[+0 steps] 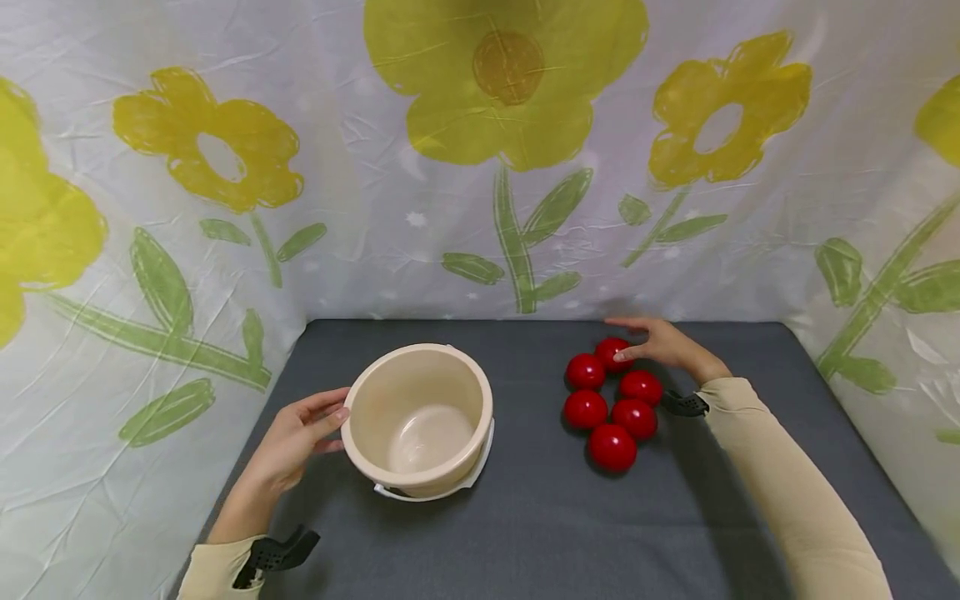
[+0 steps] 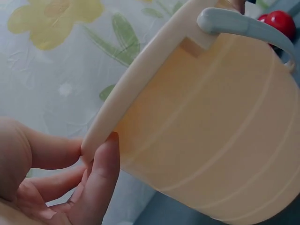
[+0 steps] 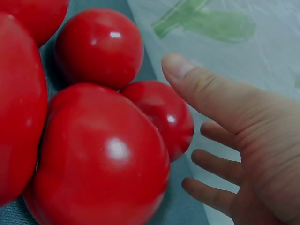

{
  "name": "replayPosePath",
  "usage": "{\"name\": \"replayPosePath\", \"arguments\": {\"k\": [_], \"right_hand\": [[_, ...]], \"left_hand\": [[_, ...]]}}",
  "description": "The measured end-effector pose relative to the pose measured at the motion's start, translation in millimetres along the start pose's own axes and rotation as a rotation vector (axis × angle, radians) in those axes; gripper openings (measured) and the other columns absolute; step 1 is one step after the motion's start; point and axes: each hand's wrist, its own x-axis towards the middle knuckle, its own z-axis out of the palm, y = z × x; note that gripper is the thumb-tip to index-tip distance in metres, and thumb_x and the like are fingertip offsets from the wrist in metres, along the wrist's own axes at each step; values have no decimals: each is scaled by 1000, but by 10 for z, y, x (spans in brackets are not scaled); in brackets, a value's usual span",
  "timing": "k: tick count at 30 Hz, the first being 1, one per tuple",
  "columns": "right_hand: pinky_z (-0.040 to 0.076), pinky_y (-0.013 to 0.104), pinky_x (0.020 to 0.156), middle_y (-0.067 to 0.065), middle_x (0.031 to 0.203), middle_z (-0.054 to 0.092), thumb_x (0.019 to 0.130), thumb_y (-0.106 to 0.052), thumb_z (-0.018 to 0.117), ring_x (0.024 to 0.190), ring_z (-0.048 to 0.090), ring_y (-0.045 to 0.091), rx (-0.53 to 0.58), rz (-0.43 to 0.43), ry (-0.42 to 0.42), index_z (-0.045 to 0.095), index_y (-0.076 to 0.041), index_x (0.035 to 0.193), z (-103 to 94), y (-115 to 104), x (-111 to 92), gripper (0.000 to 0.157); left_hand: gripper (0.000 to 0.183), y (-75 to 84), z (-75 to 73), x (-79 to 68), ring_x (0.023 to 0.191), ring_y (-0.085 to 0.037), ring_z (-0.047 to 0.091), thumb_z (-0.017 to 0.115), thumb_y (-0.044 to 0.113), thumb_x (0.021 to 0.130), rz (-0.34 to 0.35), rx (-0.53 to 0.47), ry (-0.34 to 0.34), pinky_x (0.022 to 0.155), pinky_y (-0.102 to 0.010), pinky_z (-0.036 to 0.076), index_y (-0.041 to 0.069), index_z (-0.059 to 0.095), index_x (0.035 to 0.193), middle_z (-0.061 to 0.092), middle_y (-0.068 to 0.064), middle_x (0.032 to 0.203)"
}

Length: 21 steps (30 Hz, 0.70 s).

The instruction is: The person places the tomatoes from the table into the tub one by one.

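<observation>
Round red tomato (image 1: pixel 607 350) by table's (image 1: pixel 540 517) far edge: seemingly reaching, must next close parted right hand (image 1: pixel 664 345), cream plastic bucket (image 1: pixel 408 379) pinched in left hand (image 1: pixel 291 435).

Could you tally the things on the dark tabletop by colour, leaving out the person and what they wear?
Red: 6 tomatoes
Cream: 1 bucket
Total: 7

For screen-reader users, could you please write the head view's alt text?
A left hand pinches the rim of a round cream plastic bucket; the open right hand is at the farthest of six round, glossy red tomatoes on dark grey cloth.
</observation>
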Motion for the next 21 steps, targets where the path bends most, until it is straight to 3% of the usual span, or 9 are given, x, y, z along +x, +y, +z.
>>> {"name": "replayPosePath", "arguments": {"k": [11,21], "right_hand": [[48,53,103,19,142,56,85,-25,78,123,59,39,-8,42,-13,53,-6,142,40,65,-1,64],[54,45,96,18,136,62,87,-19,76,116,64,36,-11,56,-4,57,-6,138,76,87,26,56]], "left_hand": [[57,-29,139,47,90,0,67,60,17,99,-19,-90,-36,71,-25,59,-8,36,144,69,18,102],[56,-49,247,83,89,-4,68,56,17,101,-37,-178,-76,72,-27,60,-5,32,146,71,13,102]]}}
